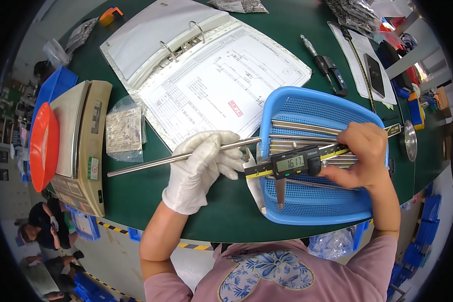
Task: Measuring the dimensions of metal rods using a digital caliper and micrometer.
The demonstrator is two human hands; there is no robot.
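Observation:
My left hand [194, 171], in a white glove, is closed around a long thin metal rod [142, 166]. The rod slants up to the right, its far tip at the left rim of a blue perforated basket [312, 219]. In my bare right hand [365, 153] is a digital caliper [314, 160], gripped by its slide and beam over the basket. One pointed jaw of the caliper hangs downward, and its display is lit. Just left of the caliper is the rod's tip; I cannot tell whether they touch. Several similar metal rods [304, 127] lie in the basket beneath the caliper.
An open ring binder [201, 85] with a technical drawing lies behind my hands. A weighing scale [93, 146], an orange-red scoop [44, 146] and a bagged packet [125, 132] are at left. Back right are a digital micrometer [329, 70], a phone [374, 75] and papers.

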